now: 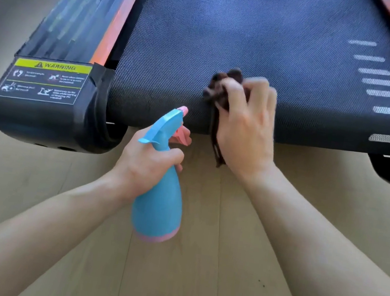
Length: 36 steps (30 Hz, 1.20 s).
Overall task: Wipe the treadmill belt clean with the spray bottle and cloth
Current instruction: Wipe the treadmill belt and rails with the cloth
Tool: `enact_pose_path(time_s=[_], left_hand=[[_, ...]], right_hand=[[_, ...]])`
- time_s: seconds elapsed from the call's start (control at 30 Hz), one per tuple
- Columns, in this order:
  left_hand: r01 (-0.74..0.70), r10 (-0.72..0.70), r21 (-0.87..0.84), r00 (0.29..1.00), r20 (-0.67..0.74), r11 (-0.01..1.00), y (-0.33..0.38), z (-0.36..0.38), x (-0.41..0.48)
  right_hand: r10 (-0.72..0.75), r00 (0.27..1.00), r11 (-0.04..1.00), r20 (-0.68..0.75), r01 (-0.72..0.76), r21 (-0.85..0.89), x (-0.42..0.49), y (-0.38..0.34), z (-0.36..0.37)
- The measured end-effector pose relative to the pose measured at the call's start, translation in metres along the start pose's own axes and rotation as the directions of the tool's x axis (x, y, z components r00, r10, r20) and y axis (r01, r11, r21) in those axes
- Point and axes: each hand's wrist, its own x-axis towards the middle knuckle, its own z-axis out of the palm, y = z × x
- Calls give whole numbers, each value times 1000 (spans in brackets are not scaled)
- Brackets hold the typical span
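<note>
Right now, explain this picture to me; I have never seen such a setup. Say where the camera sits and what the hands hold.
There is one picture, taken by a camera worn on a person's head, looking down at their bare arms; there is no robot. The left hand grips a blue spray bottle above the wooden floor. The right hand curls its fingers round a dark brown cloth on the near end of the black treadmill belt; part of the cloth hangs over the edge. An orange rail runs beside the belt, and a warning label sits on the corner cover.

R hand bunches dark cloth on belt edge; L hand grips blue spray bottle.
</note>
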Motion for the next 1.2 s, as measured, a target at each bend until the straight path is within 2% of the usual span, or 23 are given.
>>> enact_pose_path(time_s=[0.1, 0.23, 0.33, 0.47, 0.6, 0.73, 0.83, 1.03, 1.2], left_hand=[[28, -29, -19, 999, -41, 999, 2, 3, 3], [-7, 6, -10, 998, -60, 1000, 8, -2, 7], [-17, 14, -65, 999, -43, 998, 8, -6, 5], [26, -29, -42, 997, -69, 999, 11, -11, 1], [41, -47, -48, 990, -130, 998, 13, -14, 4], [-16, 18, 22, 995, -97, 1000, 15, -20, 2], [-13, 10, -26, 995, -100, 1000, 13, -25, 1], [-4, 5, 8, 991, -131, 1000, 15, -23, 4], [-27, 32, 40, 991, -133, 999, 15, -20, 2]], right_hand=[[48, 998, 998, 31, -47, -30, 26, -9, 9], [-66, 996, 998, 62, 66, 10, -17, 9, -4], [-91, 992, 996, 88, 89, 24, -42, 23, -14], [-66, 997, 997, 42, 68, -39, -5, -4, 6], [-30, 996, 998, 83, 34, -54, 24, -22, 19], [-110, 991, 994, 74, 111, -21, -21, 3, 1], [-129, 986, 991, 102, 131, -15, -37, 15, -9], [-18, 997, 997, 73, 23, -69, 24, -22, 18], [-114, 992, 993, 60, 115, -13, -28, -1, 6]])
